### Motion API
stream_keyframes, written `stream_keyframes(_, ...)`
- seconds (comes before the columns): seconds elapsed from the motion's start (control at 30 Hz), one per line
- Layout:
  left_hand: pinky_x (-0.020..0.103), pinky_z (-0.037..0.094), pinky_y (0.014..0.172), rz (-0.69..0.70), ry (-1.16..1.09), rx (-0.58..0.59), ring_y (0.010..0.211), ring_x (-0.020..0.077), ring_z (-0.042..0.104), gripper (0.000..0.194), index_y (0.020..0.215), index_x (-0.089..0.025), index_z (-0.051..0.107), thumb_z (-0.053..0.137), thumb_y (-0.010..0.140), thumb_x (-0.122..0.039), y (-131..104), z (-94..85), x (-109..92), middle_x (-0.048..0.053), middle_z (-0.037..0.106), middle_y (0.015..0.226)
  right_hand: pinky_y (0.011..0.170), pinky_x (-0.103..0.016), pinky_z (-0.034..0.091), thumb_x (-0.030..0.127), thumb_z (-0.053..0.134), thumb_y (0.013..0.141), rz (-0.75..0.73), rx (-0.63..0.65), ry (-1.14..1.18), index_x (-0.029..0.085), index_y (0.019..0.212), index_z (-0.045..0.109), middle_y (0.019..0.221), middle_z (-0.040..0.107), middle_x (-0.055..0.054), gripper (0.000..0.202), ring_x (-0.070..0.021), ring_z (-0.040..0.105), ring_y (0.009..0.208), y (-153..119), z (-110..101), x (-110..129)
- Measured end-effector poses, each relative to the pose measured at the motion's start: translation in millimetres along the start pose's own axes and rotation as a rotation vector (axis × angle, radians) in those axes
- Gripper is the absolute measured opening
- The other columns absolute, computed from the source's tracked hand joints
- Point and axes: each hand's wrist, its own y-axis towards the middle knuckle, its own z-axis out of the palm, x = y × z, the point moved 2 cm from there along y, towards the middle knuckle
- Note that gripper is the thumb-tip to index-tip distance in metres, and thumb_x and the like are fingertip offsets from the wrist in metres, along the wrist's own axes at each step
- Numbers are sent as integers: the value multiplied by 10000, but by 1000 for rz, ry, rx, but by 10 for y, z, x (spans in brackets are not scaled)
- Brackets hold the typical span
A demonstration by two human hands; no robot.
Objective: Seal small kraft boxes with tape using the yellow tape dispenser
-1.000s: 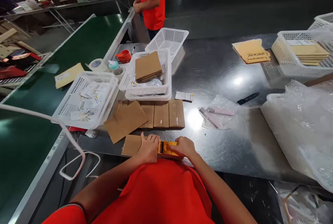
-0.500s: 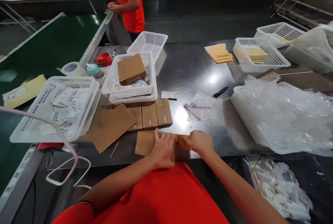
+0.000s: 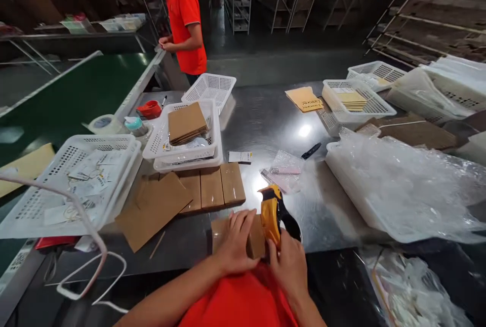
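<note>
A small brown cardboard box (image 3: 257,240) lies at the table's near edge. My left hand (image 3: 236,243) rests on top of it, fingers spread. Beside its right end, my right hand (image 3: 287,261) is closed around a yellow and black tape dispenser (image 3: 270,213), whose head points away from me. Several brown boxes (image 3: 211,189) stand in a row just beyond, and flat brown cardboard (image 3: 154,208) lies to their left. A bubble-wrapped pink item (image 3: 283,171) and a black marker-like object (image 3: 311,151) are further back.
White baskets with packets (image 3: 87,177) and cardboard (image 3: 188,122) stand at left, beside a green conveyor (image 3: 76,86). A basket of clear plastic wrap (image 3: 410,180) is at right. Near the conveyor stands a person in a red shirt (image 3: 186,23). A pink-white cable (image 3: 81,208) arches at lower left.
The view has tilted up. The tape dispenser now shows upright in my right hand, which has moved nearer to my body. My left hand remains on the box.
</note>
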Motion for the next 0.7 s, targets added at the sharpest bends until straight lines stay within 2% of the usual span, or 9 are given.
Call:
stream_keyframes(0.07,627,238,1154,50,-29,-35,1390,390,308,1081,1488,-215,135,748,602,-309,-192,-17,158,190,349,1466,691,-394,473,342,335,962,-32,-63,-98,181,984,522,715,642,-71,248,-249,611,664,-33,146,-247)
stream_keyframes(0.17,596,277,1151,7,-55,-130,1430,397,244,1158,1506,-208,5,732,607,-278,-596,-46,587,220,239,1524,754,-411,461,337,336,954,-26,-115,-274,126,1025,539,746,657,-104,301,-277,642,734,-41,280,-944)
stream_keyframes(0.27,597,239,1171,-191,21,-156,1450,394,200,1037,1522,-231,45,649,679,-243,-980,8,1086,190,219,1564,750,-399,443,275,400,920,160,11,-401,111,932,579,701,650,-109,243,-279,650,702,-84,403,-1616)
stream_keyframes(0.33,572,218,1189,-353,56,-196,1440,392,237,968,1522,-267,153,658,696,-302,-1183,57,1357,150,309,1545,734,-390,437,241,439,893,270,132,-437,98,874,601,696,652,-126,217,-284,656,702,-107,497,-1855)
stream_keyframes(0.37,531,249,1192,-417,38,-217,1436,377,258,972,1521,-287,173,672,688,-325,-1265,77,1459,121,327,1546,737,-396,437,232,449,883,318,151,-452,87,865,611,695,650,-136,218,-292,657,712,-97,541,-1900)
stream_keyframes(0.43,477,327,1168,-528,-21,-241,1431,348,280,951,1518,-319,197,666,692,-365,-1398,100,1600,59,331,1555,756,-422,438,247,448,881,390,95,-485,47,947,620,755,656,-168,272,-323,651,778,-8,613,-1864)
stream_keyframes(0.53,457,389,1129,-644,-98,-253,1411,327,330,824,1468,-334,344,629,698,-405,-1515,86,1702,-4,397,1519,802,-454,436,300,440,896,364,-30,-498,41,1151,576,1069,632,-247,388,-367,601,981,340,713,-1621)
stream_keyframes(0.6,452,383,1131,-673,-149,-317,1370,319,407,706,1379,-280,493,600,698,-433,-1544,54,1729,18,494,1451,848,-446,431,289,415,917,273,43,-446,88,1199,575,1268,554,-239,382,-363,557,1097,693,809,-1449)
stream_keyframes(0.7,459,420,1097,-729,-230,-523,1243,309,559,575,1184,-195,645,507,733,-524,-1537,4,1727,92,635,1296,892,-408,437,229,316,957,190,251,-349,103,1255,550,1325,537,-197,400,-319,543,1167,1240,979,-1269)
